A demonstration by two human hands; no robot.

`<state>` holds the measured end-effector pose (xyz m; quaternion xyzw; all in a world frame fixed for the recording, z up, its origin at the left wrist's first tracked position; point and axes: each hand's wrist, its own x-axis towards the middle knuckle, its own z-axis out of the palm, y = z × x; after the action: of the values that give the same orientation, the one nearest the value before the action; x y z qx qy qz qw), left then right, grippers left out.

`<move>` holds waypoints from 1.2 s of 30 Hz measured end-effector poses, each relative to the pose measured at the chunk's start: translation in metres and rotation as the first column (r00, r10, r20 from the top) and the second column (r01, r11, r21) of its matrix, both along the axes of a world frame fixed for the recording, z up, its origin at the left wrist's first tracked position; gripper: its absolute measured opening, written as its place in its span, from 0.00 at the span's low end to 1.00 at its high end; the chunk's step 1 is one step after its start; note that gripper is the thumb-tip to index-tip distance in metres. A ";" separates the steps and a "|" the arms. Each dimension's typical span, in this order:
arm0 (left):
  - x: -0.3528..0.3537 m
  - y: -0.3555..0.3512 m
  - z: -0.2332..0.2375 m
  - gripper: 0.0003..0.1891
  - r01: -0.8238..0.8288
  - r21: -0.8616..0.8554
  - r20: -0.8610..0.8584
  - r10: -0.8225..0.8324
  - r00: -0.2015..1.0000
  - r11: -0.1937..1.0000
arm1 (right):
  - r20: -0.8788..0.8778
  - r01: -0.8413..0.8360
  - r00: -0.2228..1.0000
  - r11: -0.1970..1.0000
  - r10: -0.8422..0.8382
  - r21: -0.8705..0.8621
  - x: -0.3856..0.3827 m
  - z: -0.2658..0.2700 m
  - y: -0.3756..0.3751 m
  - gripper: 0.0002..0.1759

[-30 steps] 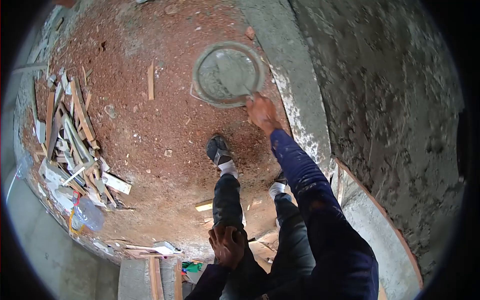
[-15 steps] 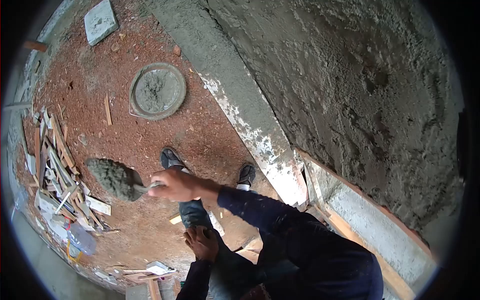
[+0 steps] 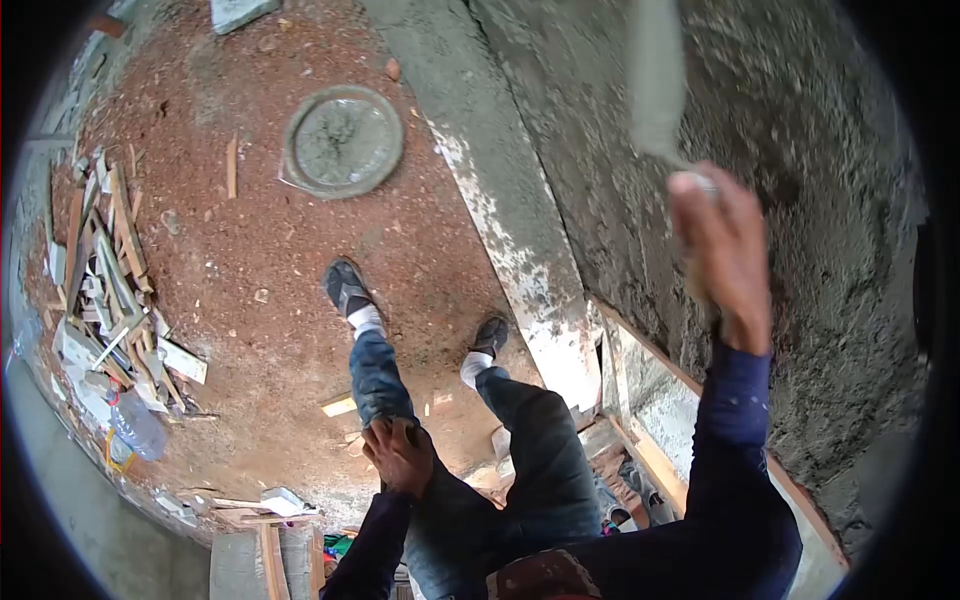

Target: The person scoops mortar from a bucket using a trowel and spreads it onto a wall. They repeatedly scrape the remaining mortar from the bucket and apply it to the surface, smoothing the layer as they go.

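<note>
My right hand (image 3: pixel 725 240) is closed round the handle of a trowel (image 3: pixel 657 80), whose blade is blurred by motion. Hand and trowel are over the rough grey mortar wall (image 3: pixel 840 200); whether the blade touches it, I cannot tell. On my left thigh near the knee rests my left hand (image 3: pixel 398 457), with fingers spread and bent over the jeans and no tool in it. A round pan (image 3: pixel 392 165) with wet mortar (image 3: pixel 335 140) in it sits on the reddish ground beyond my feet.
Scrap wood (image 3: pixel 125 270) lies heaped at the left, with a clear plastic bottle (image 3: pixel 138 425) below it. A mortar-covered ledge (image 3: pixel 470 120) runs diagonally beside the wall. Planks (image 3: pixel 650 460) lean at the lower right. A pale slab (image 3: pixel 240 10) lies at the top left.
My right hand has swung from the left over to the wall at the right. The mortar load seen on the trowel is no longer visible on it. My left hand stays on the leg.
</note>
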<state>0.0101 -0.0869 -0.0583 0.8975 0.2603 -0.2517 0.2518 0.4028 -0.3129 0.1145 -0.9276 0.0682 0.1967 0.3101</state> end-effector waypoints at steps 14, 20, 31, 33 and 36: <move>0.037 0.106 0.002 0.10 -0.063 -0.165 -0.091 0.048 0.995 0.984 | -0.236 -0.733 0.665 0.559 0.708 -0.388 0.036 -0.430 0.251 0.13; 0.050 0.124 0.005 0.10 -0.087 -0.241 -0.125 0.058 0.990 0.967 | -0.276 -0.282 0.927 0.956 0.252 -0.075 -0.017 -0.396 0.217 0.24; 0.057 0.112 0.002 0.10 -0.025 -0.235 -0.159 -0.013 0.987 0.972 | 0.094 -0.155 0.981 0.975 0.171 -0.159 0.016 -0.338 0.248 0.25; 0.062 0.100 0.004 0.10 -0.011 -0.243 -0.145 -0.025 0.989 0.970 | 0.116 -0.200 0.972 0.978 0.204 -0.053 0.014 -0.301 0.257 0.22; 0.054 0.081 -0.001 0.12 -0.021 -0.206 -0.148 -0.010 0.989 0.978 | 0.115 -0.327 0.945 0.908 0.308 0.261 -0.005 -0.251 0.286 0.19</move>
<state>0.0638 -0.0055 -0.0594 0.8445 0.2532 -0.3427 0.3243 0.3982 -0.0271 -0.1361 -0.8804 -0.1228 0.2188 0.4025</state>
